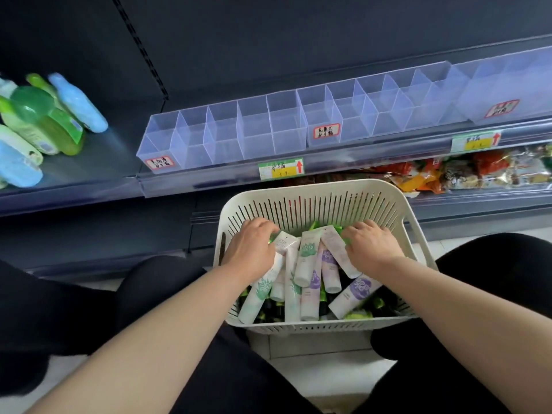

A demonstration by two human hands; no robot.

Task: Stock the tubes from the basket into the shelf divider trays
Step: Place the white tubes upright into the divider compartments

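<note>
A cream slotted basket (316, 192) sits on the floor between my knees, holding several white tubes with green or purple prints, such as a green-print tube (306, 258) and a purple-print tube (355, 294). My left hand (251, 246) reaches into the basket's left side, fingers curled over a white tube (283, 242). My right hand (372, 246) reaches into the right side and grips another white tube (336, 246). Clear divider trays (227, 135) stand in a row on the shelf above, their compartments bare.
Green and blue bottles (44, 121) lie on the shelf at the left. Price labels (280, 168) hang on the shelf rail. Snack packets (466, 171) fill the lower shelf at the right. My black-clad knees flank the basket.
</note>
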